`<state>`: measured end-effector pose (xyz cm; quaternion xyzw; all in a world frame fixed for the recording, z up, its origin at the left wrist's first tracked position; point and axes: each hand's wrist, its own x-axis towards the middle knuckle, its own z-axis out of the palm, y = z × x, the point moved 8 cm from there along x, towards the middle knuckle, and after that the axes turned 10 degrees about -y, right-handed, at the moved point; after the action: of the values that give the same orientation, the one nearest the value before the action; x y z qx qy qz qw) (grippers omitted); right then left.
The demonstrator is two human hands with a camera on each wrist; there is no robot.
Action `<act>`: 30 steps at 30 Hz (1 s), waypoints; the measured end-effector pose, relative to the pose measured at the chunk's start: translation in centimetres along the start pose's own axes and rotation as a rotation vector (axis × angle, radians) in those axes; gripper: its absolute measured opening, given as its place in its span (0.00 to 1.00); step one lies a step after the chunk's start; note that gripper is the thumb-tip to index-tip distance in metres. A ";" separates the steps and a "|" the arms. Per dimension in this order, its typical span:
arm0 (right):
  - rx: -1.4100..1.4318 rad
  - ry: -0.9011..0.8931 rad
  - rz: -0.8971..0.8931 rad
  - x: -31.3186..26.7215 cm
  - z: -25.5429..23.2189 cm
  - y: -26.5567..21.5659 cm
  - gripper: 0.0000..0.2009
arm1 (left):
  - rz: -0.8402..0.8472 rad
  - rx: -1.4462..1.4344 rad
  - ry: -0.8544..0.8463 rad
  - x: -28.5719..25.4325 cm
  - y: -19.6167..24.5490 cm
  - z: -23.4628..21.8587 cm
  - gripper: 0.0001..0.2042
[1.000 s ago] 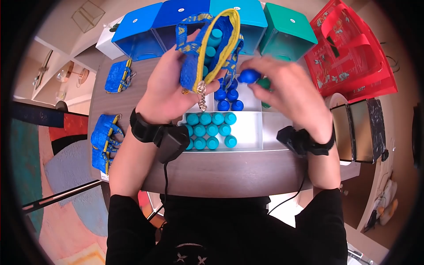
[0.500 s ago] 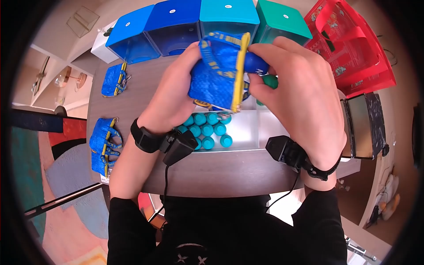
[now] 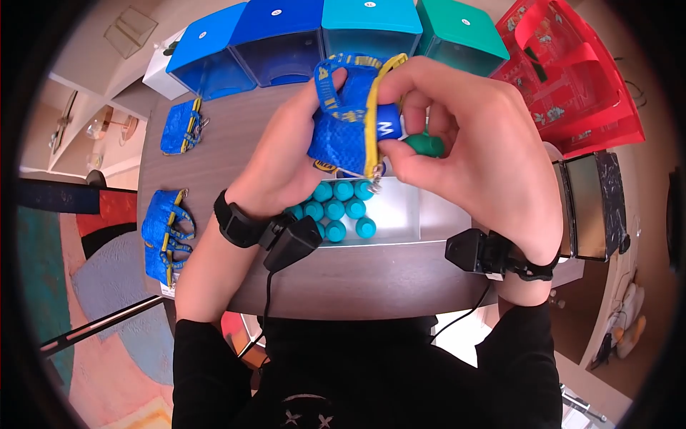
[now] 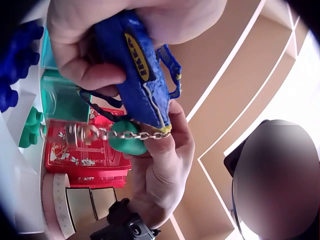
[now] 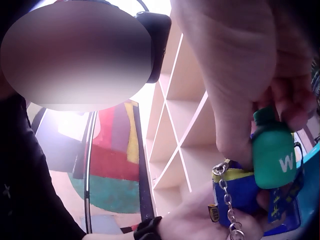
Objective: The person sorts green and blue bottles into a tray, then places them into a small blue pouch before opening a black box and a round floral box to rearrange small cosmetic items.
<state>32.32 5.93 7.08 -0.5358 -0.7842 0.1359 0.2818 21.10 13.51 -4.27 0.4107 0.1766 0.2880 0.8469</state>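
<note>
A small blue woven bag (image 3: 339, 143) with a yellow zip edge lies on its side in my left hand (image 3: 282, 146), its mouth facing right. A blue bottle (image 3: 388, 123) with a white letter is partly inside that mouth. My right hand (image 3: 493, 136) has its thumb and forefinger at the opening, on either side of the blue bottle. Its other fingers curl against a green bottle (image 3: 425, 145), held outside the bag. In the right wrist view the green bottle (image 5: 274, 157) shows its cap and a white letter. A metal chain (image 4: 132, 135) hangs from the zip end.
Below the hands, turquoise bottles (image 3: 334, 209) stand in a white tray (image 3: 396, 214). More blue bags (image 3: 166, 225) lie on the table's left. Coloured boxes (image 3: 371, 18) line the back, with red bags (image 3: 572, 93) at the right.
The bag has turned from upright onto its side and come lower, hiding the turquoise bottles inside. My right hand has brought the blue bottle leftward into its mouth, carrying the green one along.
</note>
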 end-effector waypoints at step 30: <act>0.034 -0.028 -0.129 0.0 -0.1 -0.3 0.19 | -0.092 -0.271 -0.284 0.2 -0.5 1.1 0.20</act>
<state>32.18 5.81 7.34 -0.4774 -0.8185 0.1385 0.2881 22.02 12.66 -4.02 0.3210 0.0334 0.2095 0.9230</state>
